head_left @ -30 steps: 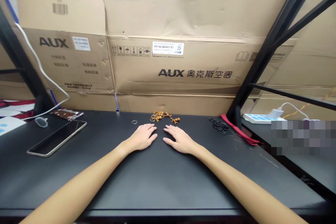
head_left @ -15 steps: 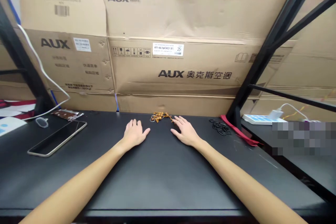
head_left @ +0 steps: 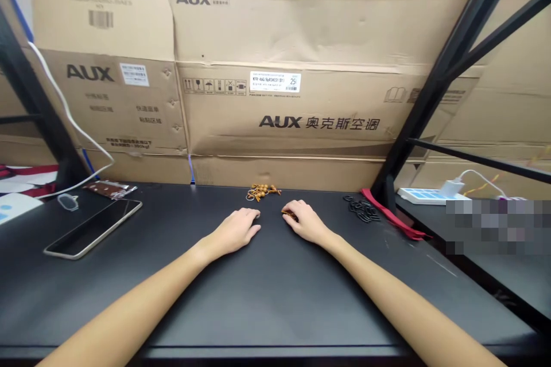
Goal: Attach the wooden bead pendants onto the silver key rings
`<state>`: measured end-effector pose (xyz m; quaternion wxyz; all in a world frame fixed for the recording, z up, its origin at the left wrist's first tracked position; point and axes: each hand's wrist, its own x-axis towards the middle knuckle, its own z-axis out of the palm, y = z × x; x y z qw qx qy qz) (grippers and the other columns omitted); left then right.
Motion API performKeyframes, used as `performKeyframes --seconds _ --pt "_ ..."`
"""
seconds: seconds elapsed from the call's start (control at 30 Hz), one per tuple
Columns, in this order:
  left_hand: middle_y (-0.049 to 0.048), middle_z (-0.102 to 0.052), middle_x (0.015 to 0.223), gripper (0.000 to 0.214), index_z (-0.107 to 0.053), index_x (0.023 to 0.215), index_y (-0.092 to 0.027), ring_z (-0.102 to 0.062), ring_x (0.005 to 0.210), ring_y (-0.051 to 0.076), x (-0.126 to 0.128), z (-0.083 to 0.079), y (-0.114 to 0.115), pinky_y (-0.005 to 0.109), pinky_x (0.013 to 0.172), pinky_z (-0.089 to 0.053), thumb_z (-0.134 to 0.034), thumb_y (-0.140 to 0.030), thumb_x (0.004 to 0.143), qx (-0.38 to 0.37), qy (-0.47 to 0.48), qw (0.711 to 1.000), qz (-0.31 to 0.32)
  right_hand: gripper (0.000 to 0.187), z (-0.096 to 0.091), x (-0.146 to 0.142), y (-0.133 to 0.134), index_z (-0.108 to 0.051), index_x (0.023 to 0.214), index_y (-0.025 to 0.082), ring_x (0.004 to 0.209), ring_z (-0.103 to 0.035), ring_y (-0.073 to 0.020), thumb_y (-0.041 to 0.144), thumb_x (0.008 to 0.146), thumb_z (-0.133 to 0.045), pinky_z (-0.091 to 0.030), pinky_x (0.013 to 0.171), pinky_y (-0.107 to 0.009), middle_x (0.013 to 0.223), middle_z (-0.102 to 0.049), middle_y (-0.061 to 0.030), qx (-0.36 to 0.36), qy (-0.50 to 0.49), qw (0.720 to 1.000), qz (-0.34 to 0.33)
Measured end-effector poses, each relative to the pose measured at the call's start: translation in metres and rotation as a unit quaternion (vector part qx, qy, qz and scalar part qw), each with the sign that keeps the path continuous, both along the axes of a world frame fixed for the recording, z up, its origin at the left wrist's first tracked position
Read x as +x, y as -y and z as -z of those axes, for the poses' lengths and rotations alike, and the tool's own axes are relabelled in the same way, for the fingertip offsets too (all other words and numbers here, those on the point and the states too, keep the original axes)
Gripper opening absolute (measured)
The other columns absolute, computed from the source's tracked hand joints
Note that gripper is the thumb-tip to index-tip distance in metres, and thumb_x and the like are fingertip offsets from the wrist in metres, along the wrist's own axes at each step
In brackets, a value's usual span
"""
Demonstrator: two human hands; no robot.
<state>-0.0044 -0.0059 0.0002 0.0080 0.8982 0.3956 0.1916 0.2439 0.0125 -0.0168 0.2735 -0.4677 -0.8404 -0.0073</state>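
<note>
Right fingertips curled down over a small brown wooden bead piece, pressing it to the black tabletop — right hand nearly closed on it. Left hand lies near it, fingers loosely together and slightly curved, holding nothing. Wooden bead cluster sits ahead of the hands, not touching either — black rings and a red strap further right, tablet well off left.
</note>
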Motion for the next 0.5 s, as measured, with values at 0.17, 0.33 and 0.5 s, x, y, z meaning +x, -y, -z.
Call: performKeyframes --seconds 0.17,0.33,0.5 --pt "0.0091 -0.062 0.111 0.026 -0.056 0.114 -0.018 -0.057 0.103 0.022 0.000 0.001 -0.001 0.036 0.092 -0.046 -0.045 -0.024 0.091 -0.010 0.038 0.999 0.036 0.022 -0.003 -0.017 0.015 -0.060 0.106 0.020 0.091 -0.057 -0.0194 0.030 0.089 -0.051 -0.047 0.084 -0.035 0.101 -0.064 -0.0069 -0.039 -0.066 0.994 -0.077" --pt "0.0080 -0.064 0.102 0.022 -0.061 0.102 -0.018 -0.057 0.098 0.020 0.000 0.002 -0.003 0.035 0.091 -0.047 -0.042 -0.017 0.091 -0.001 0.045 0.997 0.061 0.030 -0.004 -0.011 0.011 -0.061 0.108 0.020 0.099 -0.057 -0.0196 0.013 0.086 -0.041 -0.044 0.091 -0.037 0.106 -0.065 -0.0066 -0.051 -0.097 0.992 -0.059" --pt "0.0077 -0.065 0.096 0.020 -0.063 0.095 -0.017 -0.057 0.094 0.019 0.002 0.001 -0.006 0.032 0.089 -0.047 -0.043 -0.015 0.091 0.003 0.041 0.997 0.061 0.045 -0.005 -0.002 0.009 -0.064 0.100 0.020 0.094 -0.056 -0.0200 -0.002 0.065 -0.046 -0.045 0.089 -0.036 0.101 -0.066 -0.0042 -0.053 -0.067 0.992 -0.089"
